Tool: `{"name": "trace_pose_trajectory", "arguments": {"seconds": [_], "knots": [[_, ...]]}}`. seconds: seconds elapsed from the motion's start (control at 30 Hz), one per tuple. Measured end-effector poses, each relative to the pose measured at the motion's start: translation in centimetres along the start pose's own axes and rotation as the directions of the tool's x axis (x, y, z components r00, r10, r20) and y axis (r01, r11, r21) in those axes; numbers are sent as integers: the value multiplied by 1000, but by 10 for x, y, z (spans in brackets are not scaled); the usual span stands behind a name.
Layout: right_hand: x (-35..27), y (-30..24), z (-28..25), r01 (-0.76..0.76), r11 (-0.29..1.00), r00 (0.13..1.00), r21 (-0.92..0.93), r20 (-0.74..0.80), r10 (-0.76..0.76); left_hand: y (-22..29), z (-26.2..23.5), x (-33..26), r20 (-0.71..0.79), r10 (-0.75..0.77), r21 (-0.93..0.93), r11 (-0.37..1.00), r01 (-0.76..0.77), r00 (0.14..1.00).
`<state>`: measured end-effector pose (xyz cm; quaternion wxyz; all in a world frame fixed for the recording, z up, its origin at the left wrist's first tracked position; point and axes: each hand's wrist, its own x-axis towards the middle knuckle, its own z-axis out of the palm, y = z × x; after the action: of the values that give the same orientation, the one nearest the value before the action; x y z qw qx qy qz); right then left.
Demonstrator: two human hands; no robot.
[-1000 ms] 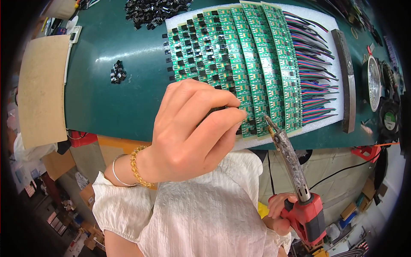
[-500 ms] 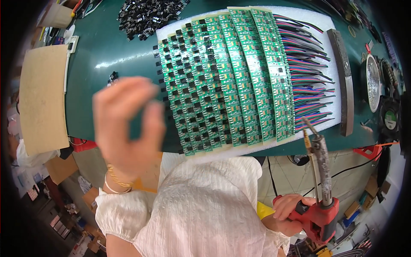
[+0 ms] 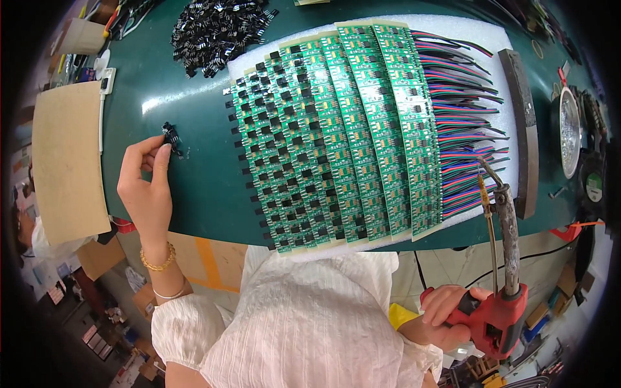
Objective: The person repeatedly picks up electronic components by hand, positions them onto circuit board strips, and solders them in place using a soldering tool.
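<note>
Circuit boards (image 3: pixel 362 129), green and set out in overlapping strips, lie on a white foam sheet (image 3: pixel 469 32) in the middle of the green table (image 3: pixel 200 200). Black parts sit in rows on the strips at the left, and along the left edge of the leftmost one they stick out past the board. From the right edge of the rightmost strip, thin coloured wires (image 3: pixel 466 116) run to the right over the foam.

The left hand (image 3: pixel 147 194) is at the left side of the table, its thumb and forefinger brought close together at the near end of a small pile of black parts (image 3: pixel 171 132). The gap between the fingertips is narrow; I cannot tell whether a part is pinched there. A golden bracelet (image 3: pixel 158 258) and a pale bangle (image 3: pixel 169 295) circle that wrist.

The right hand (image 3: pixel 445 315) is wrapped around the red handle of a soldering iron (image 3: pixel 509 249) at the near right. Its barrel points away from the person, and its tip appears over the wires, though I cannot tell whether it touches them.

A larger pile of black parts (image 3: pixel 217 39) lies at the far left of the boards. Along the foam's right edge lies a dark bar (image 3: pixel 521 132), with a round silver bowl (image 3: pixel 569 132) farther right.
</note>
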<state>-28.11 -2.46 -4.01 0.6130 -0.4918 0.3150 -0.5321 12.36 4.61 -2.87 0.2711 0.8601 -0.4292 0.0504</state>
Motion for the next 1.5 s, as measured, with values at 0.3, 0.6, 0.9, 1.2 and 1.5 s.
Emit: {"name": "trace_pose_trajectory", "arguments": {"seconds": [0.3, 0.6, 0.9, 1.2, 1.5], "knots": [[11, -8, -7, 129, 974, 988, -188, -58, -143, -19, -4, 4, 65, -82, -104, 991, 89, 994], [108, -22, -68, -65, 822, 796, -566, -526, -300, -56, -11, -12, -8, -140, -287, 949, 132, 990], [63, -5, -30, 185, 957, 933, -223, -267, -242, 90, -18, -19, 268, -11, -787, 574, 226, 963], [26, 8, 52, 0, 911, 1000, -413, 25, 11, 132, -9, -35, 558, 138, -815, 278, 509, 818], [20, -4, 74, -251, 947, 967, -200, -104, 234, 159, 12, -68, 223, 486, -922, 386, 22, 845]]}}
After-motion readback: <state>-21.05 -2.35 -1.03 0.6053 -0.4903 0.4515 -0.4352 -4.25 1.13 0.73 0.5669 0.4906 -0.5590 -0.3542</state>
